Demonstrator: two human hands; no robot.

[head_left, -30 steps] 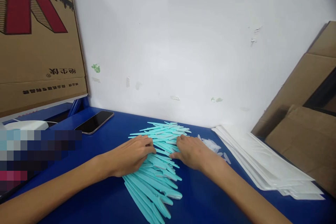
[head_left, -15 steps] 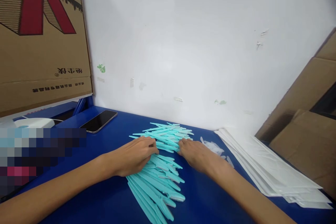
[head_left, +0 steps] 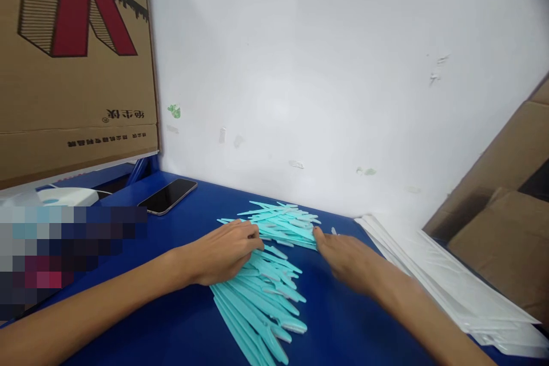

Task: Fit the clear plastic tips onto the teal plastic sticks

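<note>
Many turquoise eyebrow razors (head_left: 257,309) lie fanned out on the blue table, with a second, crossed heap of the razors (head_left: 283,220) behind them. My left hand (head_left: 231,249) is closed with curled fingers on the razors between the two groups. The exact razors in its grip are hidden by the fingers. My right hand (head_left: 343,254) is at the right end of the back heap, its thumb stretched out by the razor tips. Its other fingers are partly hidden, with a small clear plastic piece (head_left: 334,231) just beyond them.
A phone (head_left: 168,196) lies at the back left, near a white device (head_left: 71,196). White plastic bags (head_left: 454,286) are stacked on the right. Cardboard boxes (head_left: 86,86) (head_left: 506,246) flank the table, and a white wall (head_left: 300,68) stands behind it.
My right hand has moved right, away from the middle of the razors, and now covers most of the clear plastic pieces. My left hand stays closed in nearly the same place.
</note>
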